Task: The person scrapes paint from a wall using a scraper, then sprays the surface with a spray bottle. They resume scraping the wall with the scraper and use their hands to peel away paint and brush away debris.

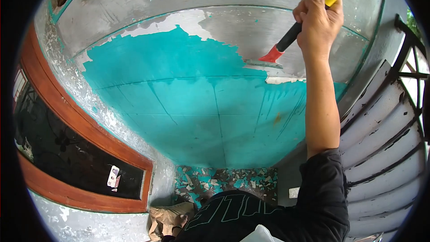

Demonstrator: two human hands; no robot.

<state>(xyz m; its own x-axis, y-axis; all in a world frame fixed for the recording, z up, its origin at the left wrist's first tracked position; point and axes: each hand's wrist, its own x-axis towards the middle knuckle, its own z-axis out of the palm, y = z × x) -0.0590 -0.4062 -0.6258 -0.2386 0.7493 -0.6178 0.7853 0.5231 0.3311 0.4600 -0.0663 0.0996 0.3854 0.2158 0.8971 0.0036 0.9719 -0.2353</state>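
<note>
My right hand [319, 22] is raised at the upper right, its fingers wrapped round the handle of a long scraper [289, 36]. The scraper has a yellow end, a black shaft and a red head. Its flat metal blade [264, 64] lies against the wall, at the ragged border between turquoise paint [179, 94] and bare grey surface [251, 22]. Under the blade, a pale strip of lifted paint [284, 79] shows. Low in the view, my left hand [182, 220] is partly visible beside brown crumpled material [163, 219]; its fingers are not clear.
Turquoise and pale paint flakes [224, 180] litter the floor at the wall's foot. On the left is a wooden frame [85, 94] around a dark pane with a sticker [113, 177]. A metal gate [380, 143] with peeling black bars stands close on the right.
</note>
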